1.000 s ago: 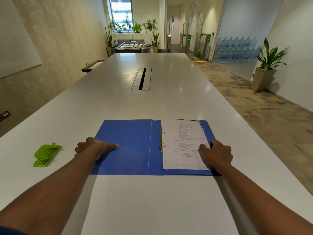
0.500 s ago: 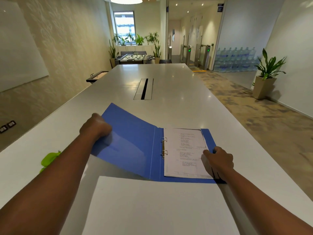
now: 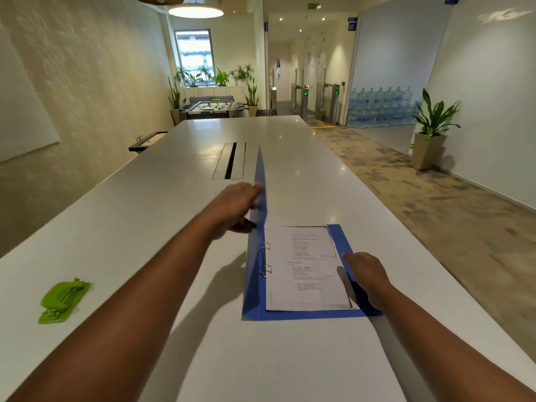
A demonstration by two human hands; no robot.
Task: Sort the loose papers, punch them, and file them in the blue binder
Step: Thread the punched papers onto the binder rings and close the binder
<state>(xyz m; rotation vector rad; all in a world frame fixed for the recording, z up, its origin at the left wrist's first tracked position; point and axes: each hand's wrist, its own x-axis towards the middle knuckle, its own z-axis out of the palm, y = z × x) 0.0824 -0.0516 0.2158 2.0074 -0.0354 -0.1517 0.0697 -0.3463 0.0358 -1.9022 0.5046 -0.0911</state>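
The blue binder [image 3: 301,314] is lying on the surface [image 3: 290,358]. The left hand [image 3: 236,208] is gripping its stiff, light cover [image 3: 260,192], standing upright; the right hand [image 3: 366,278], open, is pressing the filed papers [image 3: 304,268] flat.

left hand [image 3: 235,207] raised gripping, right hand [image 3: 367,278] flat

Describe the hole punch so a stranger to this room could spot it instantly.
Start at the long white table and find the blue binder with the papers near its close end. Look well off to the binder's left, past the left forearm, near the table's left edge. The hole punch lies flat there alone, the only lime-green thing on the table.
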